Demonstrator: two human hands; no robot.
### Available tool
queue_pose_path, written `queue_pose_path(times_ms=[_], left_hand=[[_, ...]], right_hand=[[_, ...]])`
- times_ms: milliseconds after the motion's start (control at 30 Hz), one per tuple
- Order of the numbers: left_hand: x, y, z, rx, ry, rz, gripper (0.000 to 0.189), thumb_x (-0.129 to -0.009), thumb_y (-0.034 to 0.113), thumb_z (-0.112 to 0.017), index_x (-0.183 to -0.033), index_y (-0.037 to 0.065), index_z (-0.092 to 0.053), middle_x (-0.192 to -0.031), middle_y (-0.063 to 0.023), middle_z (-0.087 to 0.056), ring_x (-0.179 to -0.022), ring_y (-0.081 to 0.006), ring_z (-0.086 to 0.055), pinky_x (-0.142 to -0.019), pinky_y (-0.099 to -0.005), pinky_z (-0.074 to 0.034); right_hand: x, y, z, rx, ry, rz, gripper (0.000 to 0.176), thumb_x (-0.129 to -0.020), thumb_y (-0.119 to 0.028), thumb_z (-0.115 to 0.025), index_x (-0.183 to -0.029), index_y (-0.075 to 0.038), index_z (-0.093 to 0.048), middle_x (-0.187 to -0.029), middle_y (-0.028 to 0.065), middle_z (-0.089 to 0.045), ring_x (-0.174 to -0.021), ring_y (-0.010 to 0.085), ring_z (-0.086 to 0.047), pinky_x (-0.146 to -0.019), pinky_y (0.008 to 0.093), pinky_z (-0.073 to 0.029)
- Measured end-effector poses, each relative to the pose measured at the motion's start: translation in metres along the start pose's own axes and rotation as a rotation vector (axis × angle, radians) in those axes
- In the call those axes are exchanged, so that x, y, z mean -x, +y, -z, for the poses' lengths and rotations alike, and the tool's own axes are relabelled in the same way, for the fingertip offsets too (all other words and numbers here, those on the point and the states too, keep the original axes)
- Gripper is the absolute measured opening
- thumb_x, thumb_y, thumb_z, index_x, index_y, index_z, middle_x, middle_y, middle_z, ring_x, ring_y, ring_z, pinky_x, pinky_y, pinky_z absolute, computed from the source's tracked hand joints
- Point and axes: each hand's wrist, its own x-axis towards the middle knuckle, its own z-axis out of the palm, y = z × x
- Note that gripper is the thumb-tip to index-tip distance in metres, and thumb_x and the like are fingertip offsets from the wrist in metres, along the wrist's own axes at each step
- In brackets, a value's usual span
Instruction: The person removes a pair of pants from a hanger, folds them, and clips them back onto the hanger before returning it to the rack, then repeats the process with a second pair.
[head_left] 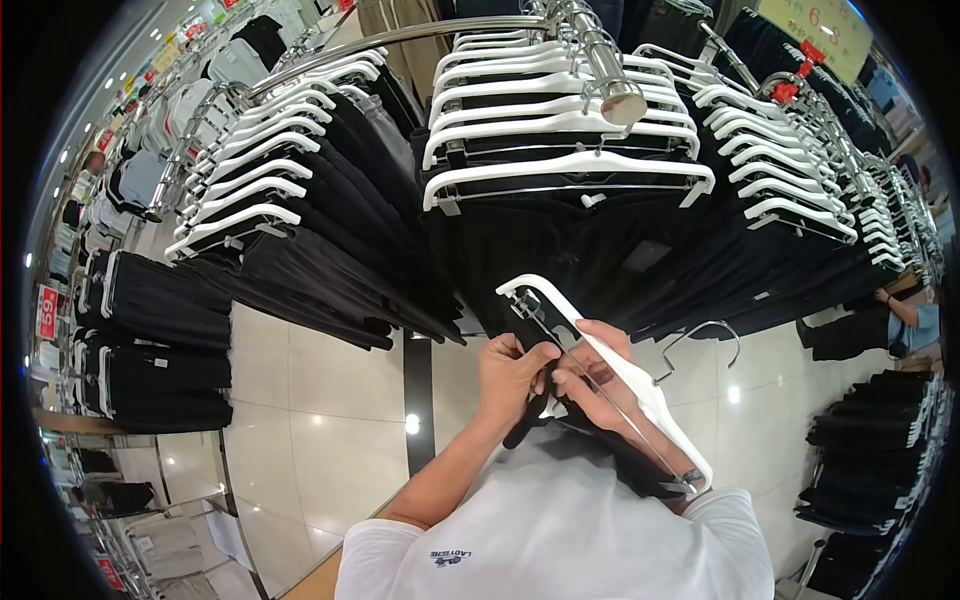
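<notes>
A white clip hanger (622,366) slants in front of my chest, its wire hook (703,345) pointing right. Black trousers (640,458) hang from its clips, bunched close to my white shirt. My left hand (512,375) is closed, thumb and fingers pinching the dark fabric near the hanger's upper end. Just beside it, my right hand (598,380) is closed on the same fabric; the hanger's arm crosses over this hand and the forearm. Part of the right fingers and most of the trousers are hidden.
Straight ahead, black trousers on white hangers (570,168) fill a metal rail (605,70). More rows hang at left (255,214) and right (800,205). Pale floor tiles (320,400) lie below. Another person's arm (900,308) shows at far right.
</notes>
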Motion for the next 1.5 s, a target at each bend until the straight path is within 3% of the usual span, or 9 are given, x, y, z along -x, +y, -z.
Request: queue_pose_path(times_ms=[233,533,733,900,1100,1133,1233,1300,1500], left_hand=[[0.005,-0.008,-0.007,-0.034,0.038,0.020,0.032,-0.089,0.012,-0.083,-0.073,0.011,-0.055,-0.070,-0.0005,-0.067,-0.056,-0.0025,-0.054,-0.049,-0.0198,-0.037],[0.004,-0.026,0.009,-0.036,-0.093,-0.015,0.035,-0.087,0.006,-0.084,-0.076,0.011,-0.051,-0.070,0.0028,-0.060,-0.063,-0.0027,-0.052,-0.055,-0.0203,-0.038],[0.012,-0.007,-0.016,-0.213,-0.154,-0.165,0.030,-0.084,0.004,-0.085,-0.096,0.007,-0.058,-0.090,0.0027,-0.059,-0.080,-0.0056,-0.054,-0.071,-0.0219,-0.045],[0.011,-0.012,-0.001,-0.176,-0.243,0.056,0.035,-0.088,0.005,-0.081,-0.112,0.006,-0.055,-0.093,0.0038,-0.055,-0.088,-0.0062,-0.053,-0.080,-0.0233,-0.046],[0.010,-0.015,0.032,0.288,-0.116,0.280,0.019,-0.100,0.011,-0.066,-0.117,0.010,-0.059,-0.105,-0.0004,-0.066,-0.098,-0.0101,-0.065,-0.081,-0.0280,-0.054],[0.014,-0.010,0.032,0.431,-0.057,0.353,0.020,-0.100,0.010,-0.065,-0.119,0.010,-0.060,-0.109,-0.0022,-0.068,-0.101,-0.0122,-0.067,-0.083,-0.0291,-0.056],[0.013,-0.014,0.067,0.779,-0.022,0.474,0.021,-0.101,0.011,-0.062,-0.122,0.007,-0.064,-0.119,-0.0067,-0.071,-0.107,-0.0192,-0.070,-0.093,-0.0353,-0.059],[0.014,-0.003,0.068,0.853,0.033,0.473,0.019,-0.102,0.014,-0.061,-0.120,0.006,-0.065,-0.117,-0.0059,-0.071,-0.106,-0.0193,-0.070,-0.093,-0.0366,-0.059],[0.028,0.012,0.050,0.772,0.003,0.367,0.029,-0.096,0.003,-0.063,-0.125,0.006,-0.062,-0.113,-0.0035,-0.069,-0.104,-0.0175,-0.071,-0.086,-0.0319,-0.060]], right_hand=[[-0.001,-0.003,0.000,0.332,-0.027,0.055,0.074,-0.089,0.012,-0.070,-0.149,-0.011,-0.035,-0.079,0.0019,-0.059,-0.070,0.0087,-0.058,-0.067,0.0255,-0.048],[-0.004,0.009,0.008,-0.224,0.040,-0.081,0.074,-0.093,0.004,-0.072,-0.152,-0.010,-0.030,-0.084,0.0039,-0.061,-0.079,0.0085,-0.061,-0.070,0.0239,-0.047],[-0.006,0.015,0.010,-0.310,0.121,-0.103,0.074,-0.093,0.002,-0.071,-0.153,-0.007,-0.028,-0.085,0.0021,-0.060,-0.075,0.0066,-0.056,-0.068,0.0214,-0.044],[-0.016,0.005,0.013,-0.429,0.153,-0.136,0.072,-0.095,0.001,-0.068,-0.154,-0.007,-0.027,-0.091,0.0031,-0.062,-0.079,0.0074,-0.058,-0.069,0.0207,-0.045],[-0.026,0.003,0.030,-0.387,0.312,-0.153,0.080,-0.086,0.000,-0.070,-0.154,-0.004,-0.029,-0.097,0.0048,-0.062,-0.093,0.0114,-0.058,-0.094,0.0253,-0.043],[-0.029,0.003,0.033,-0.440,0.357,-0.152,0.077,-0.087,0.007,-0.066,-0.154,-0.005,-0.030,-0.090,0.0038,-0.060,-0.083,0.0070,-0.053,-0.076,0.0196,-0.038],[-0.044,-0.017,0.037,-0.476,0.527,-0.191,0.080,-0.089,0.004,-0.066,-0.158,-0.006,-0.026,-0.094,0.0053,-0.061,-0.081,0.0065,-0.054,-0.072,0.0204,-0.046],[-0.043,-0.014,0.053,-0.486,0.409,-0.142,0.085,-0.089,-0.002,-0.066,-0.162,-0.008,-0.023,-0.093,0.0027,-0.053,-0.069,0.0025,-0.048,-0.052,0.0134,-0.040],[-0.043,-0.022,0.053,-0.518,0.438,-0.110,0.081,-0.089,0.010,-0.060,-0.160,-0.011,-0.027,-0.099,0.0071,-0.060,-0.078,0.0032,-0.053,-0.050,0.0099,-0.037]])
